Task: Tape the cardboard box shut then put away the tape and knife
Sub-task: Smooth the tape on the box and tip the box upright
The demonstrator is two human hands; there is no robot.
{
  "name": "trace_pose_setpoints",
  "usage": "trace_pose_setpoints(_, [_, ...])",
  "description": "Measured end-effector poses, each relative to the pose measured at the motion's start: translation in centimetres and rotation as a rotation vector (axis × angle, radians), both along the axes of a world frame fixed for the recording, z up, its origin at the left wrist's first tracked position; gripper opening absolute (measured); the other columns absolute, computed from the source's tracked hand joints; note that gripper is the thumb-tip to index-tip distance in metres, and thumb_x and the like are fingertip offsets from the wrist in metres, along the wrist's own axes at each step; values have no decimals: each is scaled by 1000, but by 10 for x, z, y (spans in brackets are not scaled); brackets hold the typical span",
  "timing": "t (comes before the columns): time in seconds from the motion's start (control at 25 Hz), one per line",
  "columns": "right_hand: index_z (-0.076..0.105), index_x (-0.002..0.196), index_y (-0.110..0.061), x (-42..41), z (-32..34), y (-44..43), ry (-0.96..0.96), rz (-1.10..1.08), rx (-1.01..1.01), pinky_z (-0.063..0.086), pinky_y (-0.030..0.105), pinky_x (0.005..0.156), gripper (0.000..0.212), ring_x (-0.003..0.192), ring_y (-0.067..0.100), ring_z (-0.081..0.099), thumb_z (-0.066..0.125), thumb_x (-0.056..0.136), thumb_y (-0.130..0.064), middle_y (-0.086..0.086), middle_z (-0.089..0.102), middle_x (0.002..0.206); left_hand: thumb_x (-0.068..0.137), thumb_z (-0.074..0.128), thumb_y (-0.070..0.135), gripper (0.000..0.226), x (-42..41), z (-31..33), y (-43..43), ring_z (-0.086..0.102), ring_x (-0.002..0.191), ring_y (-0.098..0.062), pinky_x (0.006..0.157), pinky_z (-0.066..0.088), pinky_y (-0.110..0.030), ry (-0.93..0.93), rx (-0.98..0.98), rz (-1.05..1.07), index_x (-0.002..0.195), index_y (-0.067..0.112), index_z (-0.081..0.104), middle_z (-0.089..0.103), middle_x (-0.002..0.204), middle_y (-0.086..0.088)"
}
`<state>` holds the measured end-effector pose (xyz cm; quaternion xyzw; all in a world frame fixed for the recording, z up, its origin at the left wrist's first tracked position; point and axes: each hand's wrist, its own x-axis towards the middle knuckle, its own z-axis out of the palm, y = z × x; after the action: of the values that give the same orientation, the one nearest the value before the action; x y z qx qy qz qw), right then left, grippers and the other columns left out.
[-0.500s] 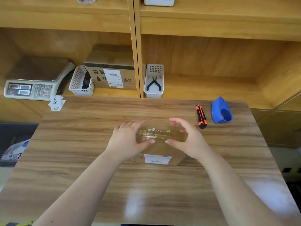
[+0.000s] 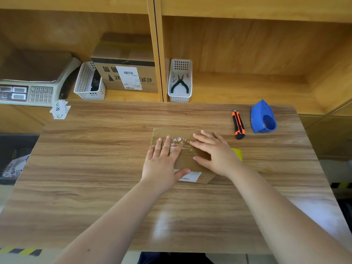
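Observation:
A small brown cardboard box [image 2: 187,161] lies on the wooden table [image 2: 95,168], with clear shiny tape across its top and a white label on its near side. My left hand [image 2: 163,164] lies flat on the box's left half, fingers spread, thumb on the label. My right hand [image 2: 215,151] rests flat on the right half, fingers pointing left over the tape. Neither hand holds anything. The orange and black knife [image 2: 238,124] lies beyond and to the right of the box. The blue tape dispenser [image 2: 262,118] stands just right of the knife.
A white basket with pliers [image 2: 180,82] and another white basket [image 2: 89,82] sit on the shelf behind the table, beside a large cardboard carton [image 2: 126,73]. A weighing scale [image 2: 34,86] stands at the far left. Something yellow [image 2: 237,153] shows behind my right hand.
Both hands have gone from cupping the box's ends to lying flat on its top. The view has shifted a little, and the knife and dispenser have not moved.

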<state>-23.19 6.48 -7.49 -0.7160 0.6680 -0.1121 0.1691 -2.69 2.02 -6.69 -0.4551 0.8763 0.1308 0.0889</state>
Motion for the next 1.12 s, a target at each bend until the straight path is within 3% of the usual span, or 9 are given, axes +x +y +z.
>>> trace_pose_setpoints(0.2, [24,150,-35,-21,2,-18,161,115,83,1,40,122,56,149,8,2,38,97,-49,-10,11,162,91,39,59,68,-8,4,-40,-1,151,-30,121,6,-44,-18,-17,-93,150,47,9,-3,165,-9])
trace_pose_setpoints(0.28, [20,150,-36,-31,3,-24,160,128,112,2,42,122,62,149,7,-2,42,95,-52,-10,6,162,97,45,42,59,-12,7,-58,9,149,-32,119,13,-46,4,-62,-73,149,45,18,9,163,-10])
trace_pose_setpoints(0.4, [15,151,-40,-41,2,-29,90,103,199,-6,41,120,80,145,1,-9,58,85,-56,-16,-3,160,95,50,20,64,-22,10,-75,16,146,-32,117,18,-43,17,-98,-16,151,36,22,16,161,-12])
trace_pose_setpoints(0.48, [17,150,-40,-40,-4,-31,71,66,161,-4,46,120,80,146,2,-6,62,85,-51,-16,0,161,97,42,40,66,-36,12,-74,6,149,-32,120,13,-43,16,-14,-30,154,23,13,5,163,-16])
trace_pose_setpoints(0.6, [22,149,-38,-32,-11,-32,29,-7,85,1,49,121,75,149,8,0,62,86,-46,-13,9,161,85,31,75,99,-53,7,-68,-11,149,-33,121,3,-48,-81,63,-121,155,15,-4,-14,161,-20])
trace_pose_setpoints(0.72, [22,149,-40,-22,-16,-38,5,-92,69,1,49,120,72,149,7,-1,56,86,-54,-14,8,162,79,36,79,107,-57,2,-86,-16,148,-32,121,0,-50,-69,56,-158,155,17,-6,-17,160,-21])
trace_pose_setpoints(0.84, [24,149,-37,-14,-19,-50,15,-176,34,8,45,119,71,149,10,2,52,87,-58,-11,11,162,87,43,65,93,-61,1,-111,-14,149,-29,121,-2,-48,-40,55,-283,155,20,-2,-15,161,-19])
trace_pose_setpoints(1.0, [32,148,-31,-17,-20,-62,-107,-257,-20,15,43,119,65,150,12,7,55,90,-49,-7,19,161,101,38,34,62,-65,-2,-127,-2,151,-23,122,0,-37,68,9,-395,155,20,11,-1,164,-12])
trace_pose_setpoints(1.12, [39,145,-25,-25,-21,-64,-137,-249,-73,20,47,119,56,149,12,12,54,93,-40,-4,27,159,103,33,20,55,-68,-4,-125,2,151,-22,123,3,-37,100,3,-395,154,18,15,4,164,-8])
